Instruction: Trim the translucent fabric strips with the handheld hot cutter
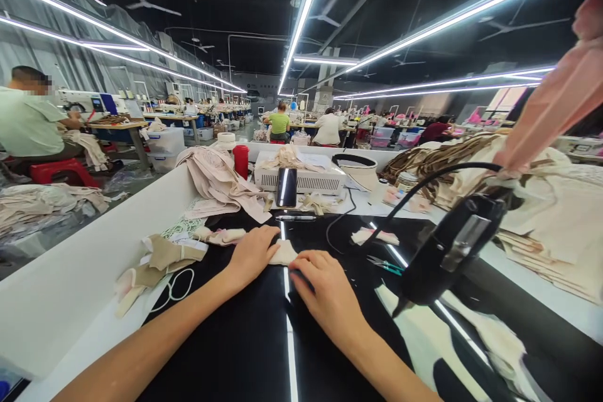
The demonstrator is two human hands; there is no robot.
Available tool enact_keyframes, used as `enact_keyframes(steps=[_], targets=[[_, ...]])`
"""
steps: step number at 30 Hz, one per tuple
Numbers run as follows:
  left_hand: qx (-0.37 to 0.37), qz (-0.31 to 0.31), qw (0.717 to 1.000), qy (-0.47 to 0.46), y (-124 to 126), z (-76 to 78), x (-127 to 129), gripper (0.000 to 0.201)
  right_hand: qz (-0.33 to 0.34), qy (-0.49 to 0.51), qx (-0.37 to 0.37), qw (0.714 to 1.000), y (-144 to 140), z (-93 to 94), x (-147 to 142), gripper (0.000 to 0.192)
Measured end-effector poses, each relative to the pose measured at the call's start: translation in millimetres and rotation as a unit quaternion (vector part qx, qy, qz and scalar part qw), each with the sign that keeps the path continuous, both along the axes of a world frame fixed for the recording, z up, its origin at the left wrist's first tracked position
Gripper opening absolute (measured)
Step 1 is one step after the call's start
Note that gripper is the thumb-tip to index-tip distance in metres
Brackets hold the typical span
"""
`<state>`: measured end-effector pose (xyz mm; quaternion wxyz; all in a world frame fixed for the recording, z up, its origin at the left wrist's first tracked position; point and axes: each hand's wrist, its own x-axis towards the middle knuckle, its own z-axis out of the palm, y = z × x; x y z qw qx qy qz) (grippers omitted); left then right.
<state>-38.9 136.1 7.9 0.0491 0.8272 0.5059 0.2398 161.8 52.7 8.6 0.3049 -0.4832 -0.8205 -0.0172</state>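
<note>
A small cream fabric piece [283,253] lies between my two hands on the glossy black tabletop [226,352]. My left hand [253,252] grips its left edge, thumb against the cloth and fingers reaching past it. At the right edge, my right hand [325,286] is closed with thumb and fingertips on the cloth; the fingertips are partly hidden and slightly blurred. Just beyond the fabric lie a pen [296,218] and a dark phone [286,188], the phone propped against a white vented box [325,181]. Pinkish-cream scraps [226,237] sit beside my left hand.
To the right, a black corded tool [452,251] hangs from a pink cloth strip, above pale fabric panels [424,333]. Teal-handled snips [386,265] lie near it. Fabric stacks [560,213] fill the right side. A white side wall [108,257] borders the left, near beige scraps [164,257].
</note>
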Motion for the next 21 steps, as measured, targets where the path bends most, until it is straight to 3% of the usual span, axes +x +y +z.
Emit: enact_keyframes(steps=[3,7,14,17,21], targets=[[0.03,-0.019,0.999,0.023,-8,5.4,-2,0.029,0.061,0.013,-0.004,0.998,-40,2.2,19,0.015],[0.056,-0.064,0.995,0.046,-27,9.3,5,0.028,0.108,0.025,-0.036,0.993,-81,-6.6,69,0.018],[0.064,-0.188,0.978,0.07,-81,0.7,50,0.02,-0.078,0.06,-0.113,0.989,-110,-24.8,162,0.026],[0.064,-0.241,0.965,0.083,-105,-7.2,75,0.018,-0.133,0.043,-0.114,0.984,-117,-27.3,176,0.028],[0.068,-0.29,0.949,0.103,-126,-15.0,103,0.019,-0.137,0.032,-0.113,0.984,-121,-29.3,167,0.022]])
